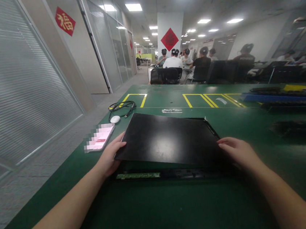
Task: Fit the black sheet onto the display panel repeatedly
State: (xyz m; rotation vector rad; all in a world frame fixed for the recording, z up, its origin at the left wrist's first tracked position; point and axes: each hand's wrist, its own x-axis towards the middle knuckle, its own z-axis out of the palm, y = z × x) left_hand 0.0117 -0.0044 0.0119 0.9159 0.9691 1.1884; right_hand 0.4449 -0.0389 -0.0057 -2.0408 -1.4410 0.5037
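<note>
1. Left hand (110,159) is gripping the left near corner of the black cover panel (169,138), thumb lying on top, fingers hidden beneath the edge.
2. The panel is sitting mid-desk (179,206), tilted over a flat case (170,172) below it; its near edge is riding above a green circuit board (141,175) that is showing along the case front.
3. Right hand (240,152) is holding the right near corner, fingers lying flat along the top face; whether any fingers are curling under, I cannot tell.
4. Orientation: the long axis of the panel is running left to right across the desk, skewed slightly so the right far corner is sitting further away. The broad glossy face is pointing up, its short sides running from the wearer toward the far edge of the desk.
5. Risk, judged: the grip is at two corners only, so the thin panel is likely flexing or slipping; an uneven pull could be dropping an edge onto the circuit board and scratching parts.
6. Risk, judged: sliding the panel leftward could be knocking the phone (100,136), the white mouse (115,119) or the coiled cable (122,106) lying just beside it.
</note>
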